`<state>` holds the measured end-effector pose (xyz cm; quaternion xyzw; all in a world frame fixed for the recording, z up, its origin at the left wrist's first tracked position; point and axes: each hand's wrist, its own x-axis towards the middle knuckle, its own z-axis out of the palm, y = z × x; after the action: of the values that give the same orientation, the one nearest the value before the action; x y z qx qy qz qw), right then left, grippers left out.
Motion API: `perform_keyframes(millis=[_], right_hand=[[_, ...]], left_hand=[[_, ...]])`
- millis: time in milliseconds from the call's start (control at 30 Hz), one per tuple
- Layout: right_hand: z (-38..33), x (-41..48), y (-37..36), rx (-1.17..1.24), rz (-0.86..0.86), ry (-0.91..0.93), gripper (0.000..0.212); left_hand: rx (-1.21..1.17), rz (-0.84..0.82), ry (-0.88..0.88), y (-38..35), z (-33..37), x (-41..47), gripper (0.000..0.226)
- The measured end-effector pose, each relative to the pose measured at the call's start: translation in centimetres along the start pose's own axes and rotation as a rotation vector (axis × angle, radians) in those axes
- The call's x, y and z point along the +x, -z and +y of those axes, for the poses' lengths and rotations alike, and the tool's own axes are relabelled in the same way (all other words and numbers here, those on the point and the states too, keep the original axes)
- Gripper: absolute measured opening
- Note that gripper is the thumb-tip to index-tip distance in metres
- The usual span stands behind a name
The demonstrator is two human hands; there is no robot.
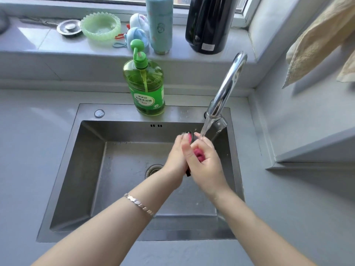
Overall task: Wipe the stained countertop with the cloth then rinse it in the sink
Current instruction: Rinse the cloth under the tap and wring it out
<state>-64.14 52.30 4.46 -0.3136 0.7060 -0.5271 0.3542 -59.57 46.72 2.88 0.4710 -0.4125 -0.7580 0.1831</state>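
Cloth [197, 153] is squeezed tight between my left hand [175, 158] and right hand [206, 162], both curled shut around it. I hold it under the tap water [206, 128], over the sink [63, 189], so dirt washes down.

A grey countertop [34, 150] fills the lower and left parts of the frame, with a steel sink [63, 189] set into it at centre. On the sink's back ledge, upper centre, stands a green pump bottle of dish soap [147, 89], with a round steel cap [99, 113] to its left and the chrome faucet [228, 83] rising at its right. Across the top of the frame runs a grey windowsill [38, 47], carrying a metal sink strainer [69, 28], a pale green dish [100, 26], two small blue figures [137, 33], a teal flask [159, 25] and a black jug [209, 25]
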Motion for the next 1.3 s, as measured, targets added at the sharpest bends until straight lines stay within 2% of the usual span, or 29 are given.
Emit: perform_keyframes(millis=[67,200,300,433,600,700,800,867,933,1033,1133,1233,1300], right_hand=[[0.6,0.6,-1.0,-0.001,0.074,0.001,0.038],[1.2,2.5,-1.5,-0.066,0.166,0.126,0.043],[1.5,4.1,-1.4,-0.102,0.154,0.116,0.049],[3.0,6.5,0.6,-0.196,0.113,-0.039,0.044],[4.9,7.1,3.7,-0.421,0.012,-0.047,0.030],[4.6,6.1,5.0,-0.461,-0.023,0.010,0.014],[4.6,4.9,5.7,-0.495,-0.088,-0.004,0.003],[5.2,4.8,6.5,-0.507,-0.091,-0.038,0.012],[5.8,5.5,7.5,-0.485,-0.045,-0.132,0.030],[6.5,7.3,7.8,-0.296,-0.038,-0.336,0.048],[6.8,9.3,6.6,-0.099,-0.017,-0.424,0.037],[7.3,10.4,5.4,-0.020,0.163,-0.467,0.029],[7.8,10.8,4.9,0.002,0.215,-0.463,0.025]], left_hand=[[-0.019,-0.083,-0.013,-0.4,-0.1,-1.0,0.024],[0.176,-0.062,-0.126,0.7,-0.2,-1.9,0.029],[0.215,-0.056,-0.152,1.4,0.2,-2.4,0.036],[0.522,-0.098,-0.313,2.6,-0.2,-3.6,0.036],[0.674,0.052,-0.376,4.2,0.1,-2.8,0.035],[0.640,0.090,-0.364,3.9,1.5,-1.6,0.029],[0.612,-0.014,-0.288,2.6,2.5,-0.4,0.022],[0.623,-0.110,-0.224,1.6,2.7,0.1,0.018],[0.590,-0.181,-0.159,1.1,2.7,0.2,0.016],[0.604,-0.145,-0.121,1.3,2.8,0.1,0.016],[0.647,-0.089,-0.131,2.0,2.9,0.3,0.021],[0.672,-0.088,-0.140,2.5,3.1,0.2,0.020],[0.654,-0.103,-0.143,2.6,3.2,0.3,0.017]])
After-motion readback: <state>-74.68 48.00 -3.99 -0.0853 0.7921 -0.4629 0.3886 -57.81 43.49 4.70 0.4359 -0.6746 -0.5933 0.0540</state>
